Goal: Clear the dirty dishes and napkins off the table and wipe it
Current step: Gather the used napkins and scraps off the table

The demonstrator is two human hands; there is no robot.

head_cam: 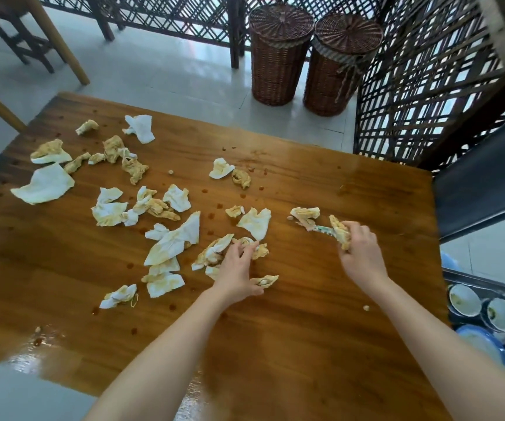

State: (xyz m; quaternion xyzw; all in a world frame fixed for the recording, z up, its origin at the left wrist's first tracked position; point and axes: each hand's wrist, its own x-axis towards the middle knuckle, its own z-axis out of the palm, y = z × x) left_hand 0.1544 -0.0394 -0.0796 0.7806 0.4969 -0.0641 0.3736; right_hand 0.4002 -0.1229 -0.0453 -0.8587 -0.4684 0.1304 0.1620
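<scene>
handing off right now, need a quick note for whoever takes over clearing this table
Left hand: fingers on a clump of stained napkins mid-table, grip unclear.
Right hand: grips a crumpled napkin.
Done: dirty bowls sit in a metal tray beside the wooden table's right edge; no dishes on top.
Left: scattered napkins across the far and left side, sauce spots to wipe.

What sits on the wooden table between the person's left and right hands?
Head view: beyond the stained napkins at the left hand, only bare glossy brown wooden table up to the right hand, which grips a crumpled yellow-stained napkin.
</scene>
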